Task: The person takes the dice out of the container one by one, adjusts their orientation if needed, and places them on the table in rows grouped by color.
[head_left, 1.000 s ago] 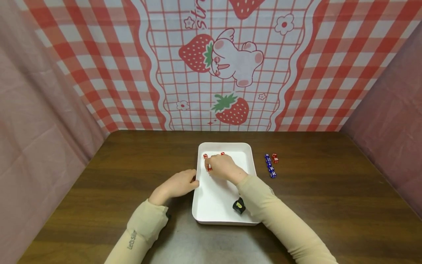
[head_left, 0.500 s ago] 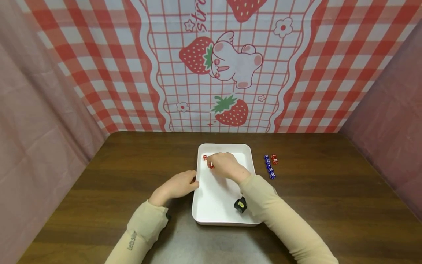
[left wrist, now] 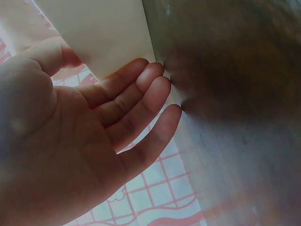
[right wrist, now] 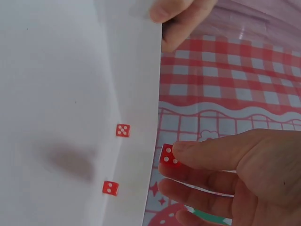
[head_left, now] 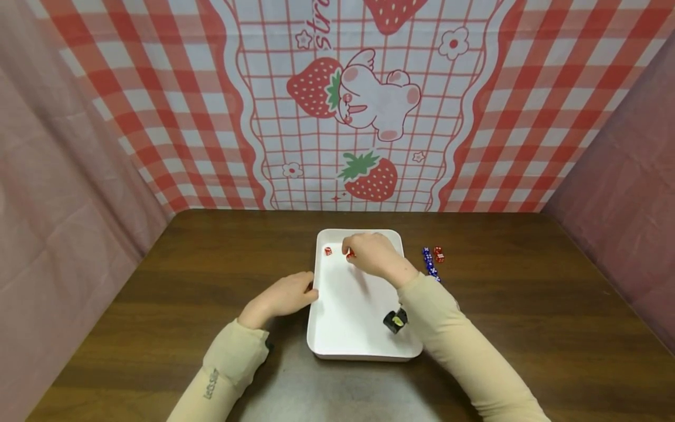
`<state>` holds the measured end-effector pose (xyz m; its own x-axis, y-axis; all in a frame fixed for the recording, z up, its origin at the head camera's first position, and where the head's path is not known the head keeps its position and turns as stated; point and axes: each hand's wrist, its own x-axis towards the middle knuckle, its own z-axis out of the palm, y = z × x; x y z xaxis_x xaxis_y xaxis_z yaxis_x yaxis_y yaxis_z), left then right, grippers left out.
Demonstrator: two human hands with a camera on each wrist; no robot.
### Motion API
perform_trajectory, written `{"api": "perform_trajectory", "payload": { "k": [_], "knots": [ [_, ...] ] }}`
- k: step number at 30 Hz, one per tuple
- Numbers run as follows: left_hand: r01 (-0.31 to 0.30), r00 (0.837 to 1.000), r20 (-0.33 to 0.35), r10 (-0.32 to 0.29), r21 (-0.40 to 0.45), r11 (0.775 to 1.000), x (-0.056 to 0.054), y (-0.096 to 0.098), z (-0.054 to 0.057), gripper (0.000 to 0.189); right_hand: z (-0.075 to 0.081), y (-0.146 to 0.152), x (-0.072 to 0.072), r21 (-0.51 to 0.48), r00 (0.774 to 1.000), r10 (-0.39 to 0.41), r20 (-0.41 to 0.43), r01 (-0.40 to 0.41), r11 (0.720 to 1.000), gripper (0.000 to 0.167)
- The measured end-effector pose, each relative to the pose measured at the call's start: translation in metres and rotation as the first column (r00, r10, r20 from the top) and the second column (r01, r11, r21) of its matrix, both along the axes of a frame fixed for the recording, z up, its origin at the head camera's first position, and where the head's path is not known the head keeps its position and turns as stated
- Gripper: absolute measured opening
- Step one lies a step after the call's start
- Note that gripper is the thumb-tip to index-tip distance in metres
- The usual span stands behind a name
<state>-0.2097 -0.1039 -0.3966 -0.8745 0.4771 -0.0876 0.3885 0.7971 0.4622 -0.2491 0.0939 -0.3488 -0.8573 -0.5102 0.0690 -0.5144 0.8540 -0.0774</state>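
My right hand (head_left: 373, 253) is over the far part of a white tray (head_left: 343, 328). Between its thumb and fingers it pinches a red die (right wrist: 166, 155) with white dots. Inside the tray lie a red die showing five dots (right wrist: 123, 130) and another showing two dots (right wrist: 110, 188), both near the wall; the hand hides one of them in the head view. My left hand (head_left: 285, 295) holds the tray's left wall, with the thumb over the rim and the fingers (left wrist: 150, 127) against the outside.
On the dark wooden table (head_left: 527, 305), right of the tray, blue dice (head_left: 428, 259) stand in a row, with red dice (head_left: 439, 254) beside them. A checked strawberry cloth (head_left: 379, 117) hangs behind the table. A black device (head_left: 395, 321) sits at the right wrist.
My right hand has moved right and lifted away from the tray's left side, taking the pinched red die along. My left hand stays on the tray's left wall.
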Motion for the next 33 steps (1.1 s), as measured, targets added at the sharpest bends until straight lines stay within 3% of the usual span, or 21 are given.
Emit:
{"api": "perform_trajectory", "payload": {
  "k": [26, 33],
  "knots": [
    [-0.008, 1.000, 0.027, 0.008, 0.007, 1.000, 0.003, 0.001, 0.004, 0.013, 0.012, 0.046, 0.009, -0.046, 0.998, -0.051, -0.043, 0.049, 0.998, 0.011],
    [0.005, 0.999, 0.037, -0.006, 0.021, 1.000, 0.002, -0.001, 0.001, 0.014, 0.010, 0.060, 0.012, -0.105, 0.996, -0.088, -0.006, 0.087, 0.991, 0.012]
  ]
}}
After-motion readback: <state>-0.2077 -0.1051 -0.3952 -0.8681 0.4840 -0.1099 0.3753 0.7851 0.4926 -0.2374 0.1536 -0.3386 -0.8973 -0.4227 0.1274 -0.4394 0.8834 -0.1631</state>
